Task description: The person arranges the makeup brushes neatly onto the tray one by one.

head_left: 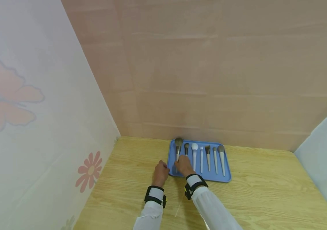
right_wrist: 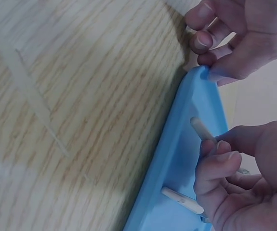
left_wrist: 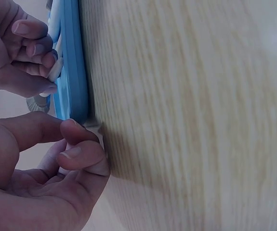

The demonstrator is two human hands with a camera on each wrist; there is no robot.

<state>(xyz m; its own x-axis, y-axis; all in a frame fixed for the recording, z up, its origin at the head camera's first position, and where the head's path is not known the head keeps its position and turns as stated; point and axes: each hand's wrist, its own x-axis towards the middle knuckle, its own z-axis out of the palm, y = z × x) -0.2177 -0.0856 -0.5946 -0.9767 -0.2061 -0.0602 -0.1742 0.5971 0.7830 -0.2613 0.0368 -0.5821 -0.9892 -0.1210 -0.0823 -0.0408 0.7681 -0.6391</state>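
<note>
A blue tray point(head_left: 206, 175) lies on the wooden table, holding several makeup brushes in a row, bristles toward the back. My right hand point(head_left: 184, 165) is over its left part. Thumb and fingers pinch the pale handle of a large makeup brush point(head_left: 178, 142), the leftmost one; the handle end point(right_wrist: 201, 127) shows in the right wrist view. Beside it lies a smaller dark-bristled brush point(head_left: 186, 146), partly covered by that hand. My left hand point(head_left: 161, 173) is at the tray's near left corner, fingers curled, thumb and fingertips gripping the corner point(right_wrist: 202, 73).
Farther right in the tray are a white-bristled brush point(head_left: 194, 147), an angled brush point(head_left: 207, 149) and a rounded brush point(head_left: 221, 149). A brownish wall point(head_left: 209, 80) stands close behind the tray. The wooden table point(head_left: 267, 179) extends to both sides.
</note>
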